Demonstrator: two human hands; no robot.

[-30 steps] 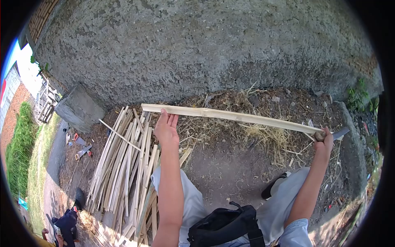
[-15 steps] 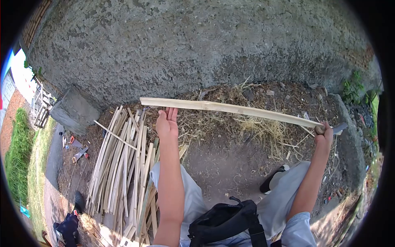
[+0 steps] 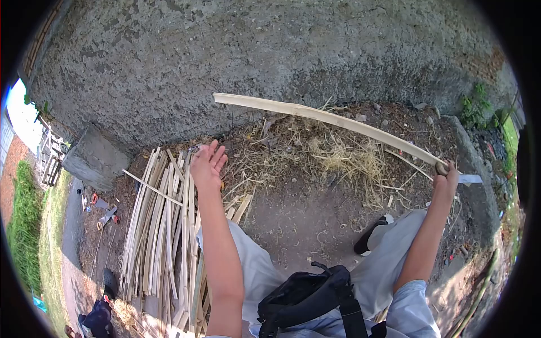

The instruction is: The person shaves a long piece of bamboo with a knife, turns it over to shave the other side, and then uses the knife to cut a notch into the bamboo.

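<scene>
We hold one end of a long wooden strip (image 3: 298, 110) in our right hand (image 3: 446, 179), well to the right of the pile (image 3: 163, 225) of strips. The same grip is closed around a knife too, its blade (image 3: 470, 178) pointing away from the pile. The strip runs up and leftward, bowing a little, and its free end hangs in the air beyond the pile's far end. Our left hand (image 3: 208, 165) shows at the pile's far right corner, its grip wide, fingers spread, apart from the strip. Beyond the pile we see a rough wall (image 3: 253, 56); a concrete block (image 3: 97, 160) sits at its far left corner, saws (image 3: 107, 218) lie to its left, and straw (image 3: 352, 160) lies to its right.
</scene>
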